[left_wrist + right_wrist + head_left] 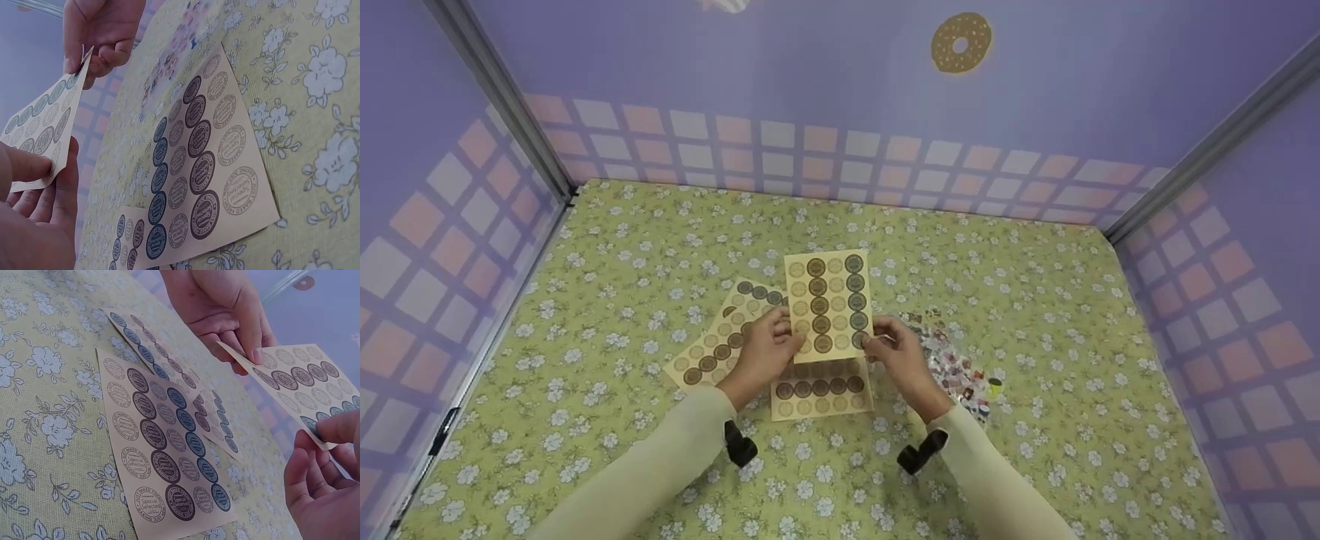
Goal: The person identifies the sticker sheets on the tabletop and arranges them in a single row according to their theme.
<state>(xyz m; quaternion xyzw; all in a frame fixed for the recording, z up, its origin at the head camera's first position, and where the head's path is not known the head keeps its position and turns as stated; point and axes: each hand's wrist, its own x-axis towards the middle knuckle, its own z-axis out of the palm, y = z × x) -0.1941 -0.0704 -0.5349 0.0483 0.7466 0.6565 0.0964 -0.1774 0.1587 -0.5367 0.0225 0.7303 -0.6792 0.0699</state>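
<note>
A cream sticker sheet [829, 304] with columns of round brown, blue-grey and pale labels is held up off the table between both hands. My left hand [767, 346] pinches its lower left edge, thumb on the printed face and fingers behind. At the lower right corner, my right hand [901, 354] grips it the same way between thumb and fingers. Below it, another sticker sheet [163, 455] lies on the cloth, its round labels reading "Special Selected". More sheets [712, 349] lie overlapping, fanned out beside the left hand.
A spread of small colourful stickers or pieces [960, 375], too small to tell, lies right of the right hand. Yellow-green floral cloth [1072, 337] covers the table. Purple walls with pink and white squares [817, 150] enclose the back and sides.
</note>
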